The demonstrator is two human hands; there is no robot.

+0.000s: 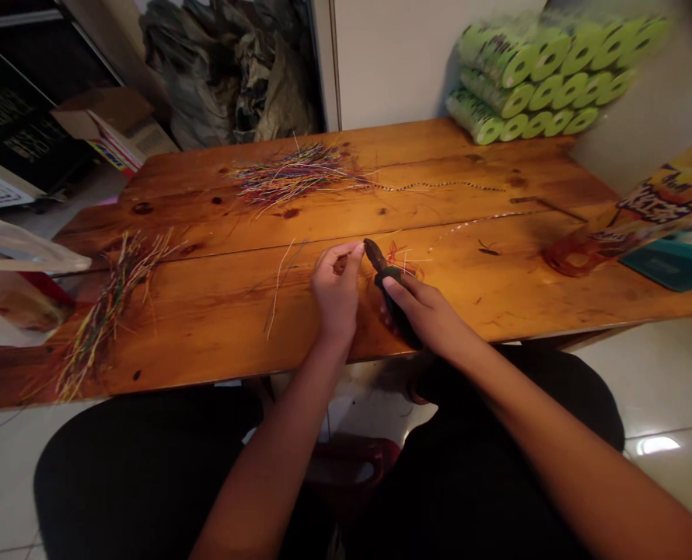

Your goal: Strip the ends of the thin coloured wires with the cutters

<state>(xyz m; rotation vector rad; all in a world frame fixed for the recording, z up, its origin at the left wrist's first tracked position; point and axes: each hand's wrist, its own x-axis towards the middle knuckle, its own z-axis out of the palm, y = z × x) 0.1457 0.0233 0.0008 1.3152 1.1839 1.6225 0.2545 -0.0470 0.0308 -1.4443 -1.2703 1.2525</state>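
My right hand (428, 311) is wrapped round the dark handles of a pair of pliers (375, 255), whose jaws point up and to the left. Close against the jaw tips, the thumb and forefinger of my left hand (339, 288) are pinched together. Whatever they hold is too small to make out, though a thin wire seems likely. Just behind the pliers lie short red and white wire scraps (409, 260). Left of my left hand, a few loose pale wires (277, 292) rest on the wooden table (218, 311).
A thick bundle of coloured wires (296, 177) lies at the back, a second bundle (113, 299) at the left. Wrapped green-ended rolls (532, 93) are stacked back right. An orange-labelled bottle (631, 210) lies tilted at right beside a teal object (672, 260). A plastic bag (19, 264) stands left.
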